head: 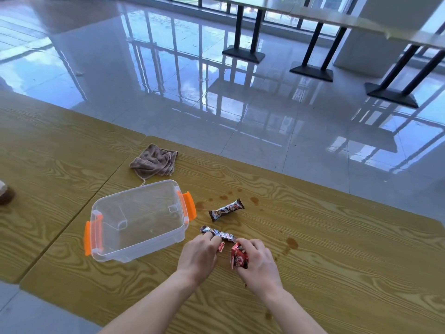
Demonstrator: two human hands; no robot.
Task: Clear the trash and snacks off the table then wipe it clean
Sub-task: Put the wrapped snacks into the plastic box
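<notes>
On the wooden table (337,249) lies a brown snack bar (226,209) by itself. A second brown snack bar (218,233) lies nearer, and the fingers of my left hand (201,255) close on its left end; a small red wrapper (221,246) peeks out under that hand. My right hand (256,263) grips a red snack packet (238,257), held upright just off the table. A clear plastic box (137,219) with orange clips stands empty to the left of both hands. A brown cloth (154,160) lies crumpled beyond the box.
Brown liquid stains (291,244) dot the table right of my hands, and more stains (224,197) sit near the far bar. A dark round object (6,194) shows at the left edge. Other tables (313,15) on black legs stand across the glossy floor.
</notes>
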